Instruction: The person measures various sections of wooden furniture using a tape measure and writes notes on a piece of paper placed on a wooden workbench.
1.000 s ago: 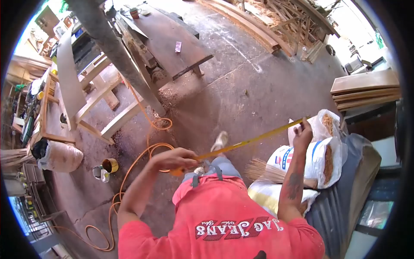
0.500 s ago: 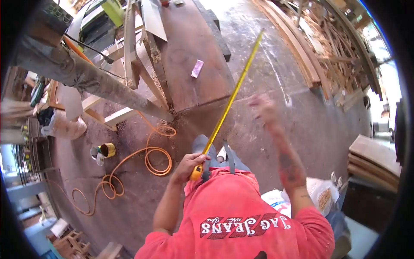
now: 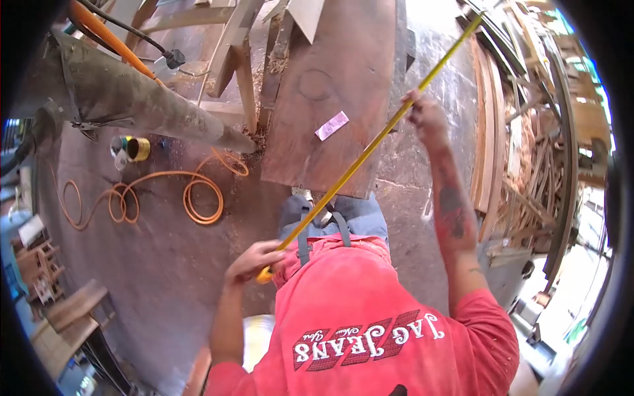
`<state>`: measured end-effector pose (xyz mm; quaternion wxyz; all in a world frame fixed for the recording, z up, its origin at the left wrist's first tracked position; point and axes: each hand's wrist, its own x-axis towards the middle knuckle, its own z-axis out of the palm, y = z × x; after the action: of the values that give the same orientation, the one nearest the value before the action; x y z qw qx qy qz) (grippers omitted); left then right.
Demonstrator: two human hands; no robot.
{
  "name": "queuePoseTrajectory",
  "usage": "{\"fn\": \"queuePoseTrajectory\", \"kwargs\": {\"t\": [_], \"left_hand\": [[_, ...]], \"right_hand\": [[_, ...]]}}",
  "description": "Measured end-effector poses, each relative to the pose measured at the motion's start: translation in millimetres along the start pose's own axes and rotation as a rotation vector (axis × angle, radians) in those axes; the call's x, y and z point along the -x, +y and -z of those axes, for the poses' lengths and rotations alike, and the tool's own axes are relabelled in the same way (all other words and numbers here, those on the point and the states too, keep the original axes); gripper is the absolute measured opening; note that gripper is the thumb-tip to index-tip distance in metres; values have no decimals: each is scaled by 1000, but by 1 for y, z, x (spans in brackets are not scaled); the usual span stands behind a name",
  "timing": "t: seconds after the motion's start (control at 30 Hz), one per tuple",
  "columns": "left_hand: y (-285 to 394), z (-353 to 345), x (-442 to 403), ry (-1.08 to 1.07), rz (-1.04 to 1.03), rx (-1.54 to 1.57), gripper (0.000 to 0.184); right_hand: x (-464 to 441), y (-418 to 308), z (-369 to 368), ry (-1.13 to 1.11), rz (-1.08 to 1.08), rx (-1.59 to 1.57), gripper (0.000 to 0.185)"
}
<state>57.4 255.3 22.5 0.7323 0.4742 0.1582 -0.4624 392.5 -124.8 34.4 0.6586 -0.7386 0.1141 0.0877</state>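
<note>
A yellow tape measure blade [image 3: 356,166] stretches diagonally over a brown wooden board [image 3: 343,72]. Its orange-yellow case [image 3: 265,274] is at the lower left end, where my left hand [image 3: 254,261] is closed around it. Farther up the blade, my right hand [image 3: 422,113] pinches it, and the blade's far end reaches past that hand to the upper right. On the board lies a small pink and white packet [image 3: 331,125] with a faint round mark above it.
An orange hose [image 3: 201,198] coils on the floor at the left. Above it slants a thick grey pole [image 3: 152,99] near a wooden frame. Small cans [image 3: 138,149] stand at the left. Long planks and wood scraps [image 3: 535,171] are piled at the right.
The view has turned and moved toward the board. My right hand, off the blade half a second ago, now grips it partway along. My left hand still holds the case.
</note>
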Motion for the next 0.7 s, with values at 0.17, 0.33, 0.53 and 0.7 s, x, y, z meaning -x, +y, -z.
{"fn": "queuePoseTrajectory", "kwargs": {"t": [0.17,0.33,0.53,0.7], "left_hand": [[-57,19,74,186,249,111,38],[-54,-46,27,308,125,197,35],[-19,-145,-93,368,-32,336,36],[4,-177,-147,411,-174,372,36]], "right_hand": [[-162,-43,56,35,-148,-132,20],[-266,-14,33,-168,-219,-324,20],[-221,9,5,-352,-287,-391,35],[-157,6,17,-523,-208,-270,35]]}}
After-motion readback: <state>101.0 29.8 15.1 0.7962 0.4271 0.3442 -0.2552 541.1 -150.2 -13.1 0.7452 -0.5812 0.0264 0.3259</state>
